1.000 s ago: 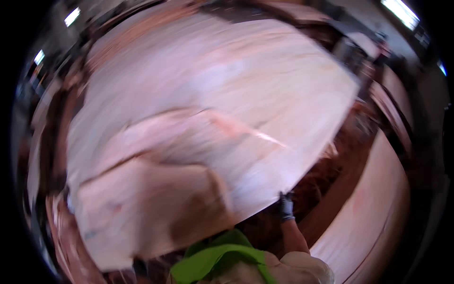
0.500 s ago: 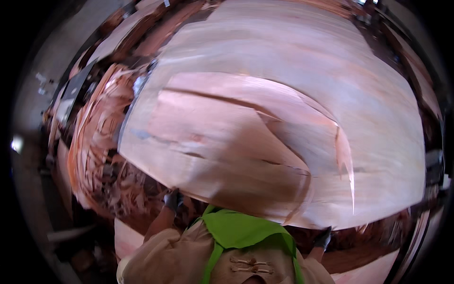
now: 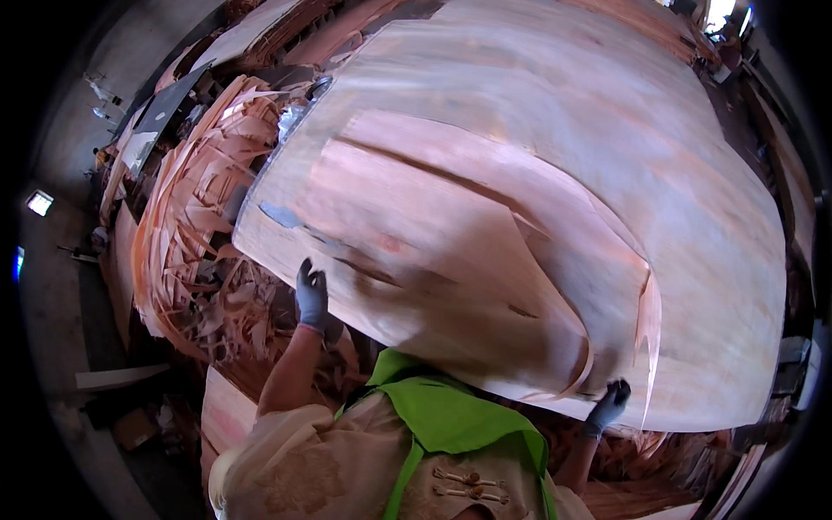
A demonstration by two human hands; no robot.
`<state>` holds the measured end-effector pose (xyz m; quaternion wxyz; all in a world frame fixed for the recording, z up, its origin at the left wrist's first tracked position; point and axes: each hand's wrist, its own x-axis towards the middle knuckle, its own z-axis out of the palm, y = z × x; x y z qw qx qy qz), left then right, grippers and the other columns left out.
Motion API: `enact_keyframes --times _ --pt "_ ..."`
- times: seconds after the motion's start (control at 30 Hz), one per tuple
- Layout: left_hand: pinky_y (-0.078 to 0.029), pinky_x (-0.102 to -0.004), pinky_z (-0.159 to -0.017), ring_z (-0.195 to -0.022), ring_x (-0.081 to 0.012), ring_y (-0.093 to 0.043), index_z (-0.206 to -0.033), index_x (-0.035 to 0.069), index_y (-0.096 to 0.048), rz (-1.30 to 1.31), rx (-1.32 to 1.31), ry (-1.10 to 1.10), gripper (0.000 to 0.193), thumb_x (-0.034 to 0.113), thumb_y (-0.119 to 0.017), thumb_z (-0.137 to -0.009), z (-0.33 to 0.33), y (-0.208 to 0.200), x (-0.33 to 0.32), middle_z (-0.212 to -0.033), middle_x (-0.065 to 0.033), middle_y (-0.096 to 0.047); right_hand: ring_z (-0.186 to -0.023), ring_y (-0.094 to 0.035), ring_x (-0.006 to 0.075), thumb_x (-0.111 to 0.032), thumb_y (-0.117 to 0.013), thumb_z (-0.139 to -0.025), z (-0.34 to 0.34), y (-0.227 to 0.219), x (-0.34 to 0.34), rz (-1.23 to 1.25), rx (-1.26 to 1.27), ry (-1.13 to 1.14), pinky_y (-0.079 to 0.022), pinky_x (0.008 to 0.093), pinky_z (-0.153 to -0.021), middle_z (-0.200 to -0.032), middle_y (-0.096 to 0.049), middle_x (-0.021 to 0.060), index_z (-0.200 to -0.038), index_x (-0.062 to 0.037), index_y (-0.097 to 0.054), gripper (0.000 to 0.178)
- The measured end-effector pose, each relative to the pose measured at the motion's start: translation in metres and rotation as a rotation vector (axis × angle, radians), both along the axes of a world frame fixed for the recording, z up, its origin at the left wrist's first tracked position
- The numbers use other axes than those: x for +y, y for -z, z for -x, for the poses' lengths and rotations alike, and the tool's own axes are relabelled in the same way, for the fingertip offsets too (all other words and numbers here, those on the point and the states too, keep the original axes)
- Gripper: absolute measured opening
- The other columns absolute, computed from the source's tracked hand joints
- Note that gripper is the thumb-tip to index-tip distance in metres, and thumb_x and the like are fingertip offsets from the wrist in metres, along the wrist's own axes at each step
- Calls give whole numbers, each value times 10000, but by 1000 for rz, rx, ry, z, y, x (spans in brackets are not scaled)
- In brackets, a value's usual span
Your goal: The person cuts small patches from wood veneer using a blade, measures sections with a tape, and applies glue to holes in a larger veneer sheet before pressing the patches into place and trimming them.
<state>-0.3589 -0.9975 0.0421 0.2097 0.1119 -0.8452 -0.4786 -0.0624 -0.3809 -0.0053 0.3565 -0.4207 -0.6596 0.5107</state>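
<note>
A large pale wood veneer sheet (image 3: 693, 217) lies spread in front of me, with a smaller pinkish torn veneer piece (image 3: 416, 204) on top. The smaller piece has splits and a curled strip at its right end. My left hand (image 3: 312, 299), in a grey glove with dark fingertips, is raised over the sheet's near left edge; its fingers are bent and apart, with nothing in them. Over the near right edge hovers my right hand (image 3: 609, 407), gloved alike, fingers loosely curled with a small gap and nothing visible between them.
A heap of curled veneer scraps (image 3: 204, 217) rises at the left, and more scraps lie under the near edge. Stacked veneer sheets (image 3: 260, 39) stand at the far left. A light-coloured strip (image 3: 121, 377) lies at the lower left. A person (image 3: 728, 52) is at the far right.
Both hands have come up from the sheet's near edge to above it, the left more so. The view has turned slightly, so the sheet appears shifted right.
</note>
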Motion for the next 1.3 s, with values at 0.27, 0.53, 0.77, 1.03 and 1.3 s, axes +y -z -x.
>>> enact_keyframes --times 0.27,0.53,0.77,1.03,1.3 --pt "-454 -412 -859 -1104 -323 -518 -1239 49 -485 530 14 553 459 254 -583 -840 189 -73 91 -1257 -182 -490 -820 -611 280 -240 -601 -844 230 -108 -158 -488 -380 -587 -482 359 -685 -928 -617 130 -1047 -81 -572 260" --pt "-395 -469 -886 -1042 -281 -555 -1141 122 -593 950 -25 959 376 345 -552 -842 280 -28 159 -1152 -106 -590 -977 -545 329 -230 -611 -763 354 -71 -206 -975 -522 -561 -429 456 -790 -1055 -596 114 -1031 -118 -585 291" --pt "-441 -441 -798 -920 -324 -590 -1203 96 -528 804 48 848 434 372 -498 -869 420 -45 212 -1095 -128 -604 -874 -482 365 -248 -602 -718 367 -21 -196 -994 -685 -470 -341 500 -734 -929 -548 153 -996 -134 -581 301" --pt "-435 -454 -903 -1156 -363 -482 -1339 95 -378 921 -56 789 588 453 -465 -881 565 -42 340 -1339 -141 -439 -931 -461 428 -271 -687 -608 373 -31 -199 -849 -721 -535 -330 560 -788 -948 -534 164 -934 -137 -574 370" --pt "-294 -509 -1011 -1266 -319 -379 -1406 147 -288 1009 -30 772 673 548 -394 -877 642 -9 442 -1412 -97 -366 -1012 -458 408 -245 -697 -641 374 -26 -192 -853 -643 -520 -332 572 -857 -1043 -505 147 -975 -159 -578 365"
